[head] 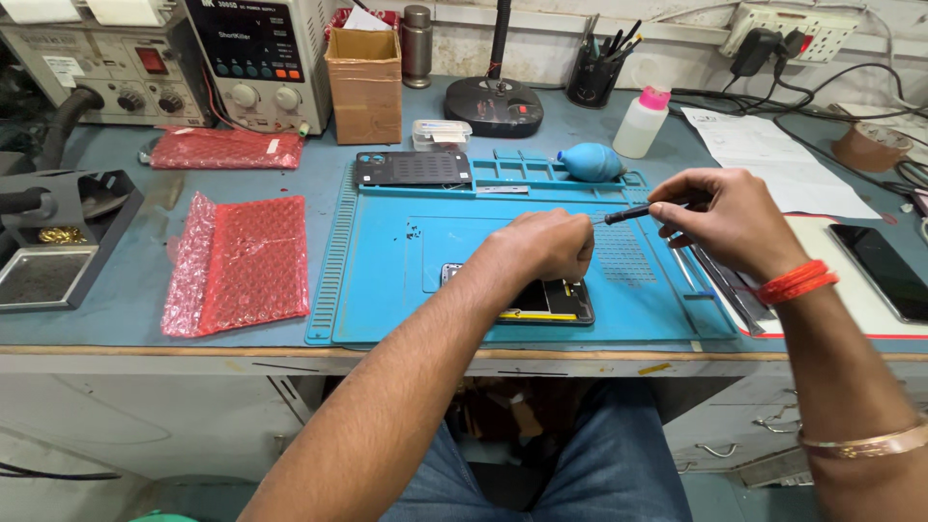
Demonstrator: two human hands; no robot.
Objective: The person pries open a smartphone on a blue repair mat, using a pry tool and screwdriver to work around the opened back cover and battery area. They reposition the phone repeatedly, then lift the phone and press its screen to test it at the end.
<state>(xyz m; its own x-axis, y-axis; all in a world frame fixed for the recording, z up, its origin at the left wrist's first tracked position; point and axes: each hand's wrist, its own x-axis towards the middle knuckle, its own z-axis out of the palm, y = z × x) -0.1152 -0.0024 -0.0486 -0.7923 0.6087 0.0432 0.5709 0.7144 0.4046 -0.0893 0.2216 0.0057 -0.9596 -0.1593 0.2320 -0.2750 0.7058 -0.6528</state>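
On the tabletop (145, 290), near its front edge: blue work mat (387, 290), bearing one opened phone (546, 302) at the mat's front edge, back cover off, insides showing. Two red bubble-wrap bags (237, 263) left of the mat, one black back cover (411, 168) on the mat's far edge, one blue air blower (592, 161), one white squeeze bottle (642, 118), a second phone (884, 271) at the right edge. Left hand (543, 244) curled into a fist over the opened phone, pinning it. Right hand (727, 220) closed around one thin screwdriver (626, 214), tip aimed toward the left hand. Probably a screw-work step; next move calls for seating the tip squarely, steady pressure.
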